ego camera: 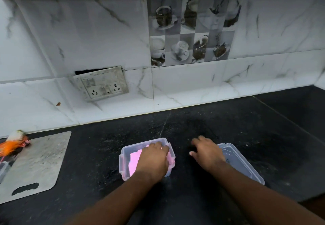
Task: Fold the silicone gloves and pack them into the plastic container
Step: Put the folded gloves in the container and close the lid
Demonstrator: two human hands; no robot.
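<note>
1. Plastic container [123, 156]: clear, rectangular, lid off. It stands on the black countertop [175, 124], front-centre of the view.
2. Silicone gloves [134, 163]: pink, lying folded inside the container. Only the L part of the stack shows (the rest is under the hand).
3. Left hand [153, 161]: palm down in the container, on top of the gloves. Fingers [158, 145] lie fairly flat and reach toward the far wall, pressing on the gloves, not wrapped round them.
4. Right hand [205, 152]: palm down just above or on the counter (contact can't be told), between container and lid. Fingers loosely spread and relaxed, thumb pointing L, nothing held.
5. Lid [242, 165]: clear plastic, lying flat on the counter, R of the container. The R wrist and forearm cross its near-L edge.
6. Cutting board [35, 163]: grey, marble-patterned, w/ a handle slot at its near end. It lies at the L edge of the counter, well apart from the container.
7. Orange-and-white object [10, 145]: on the board's far-L corner, blurred, type unclear.
8. Backsplash: white marble-look tiles. A switch-and-socket plate [102, 84] sits tilted, w/ a dark gap above it. A decorative tile panel [190, 29] of cups and desserts is set further R.
</note>
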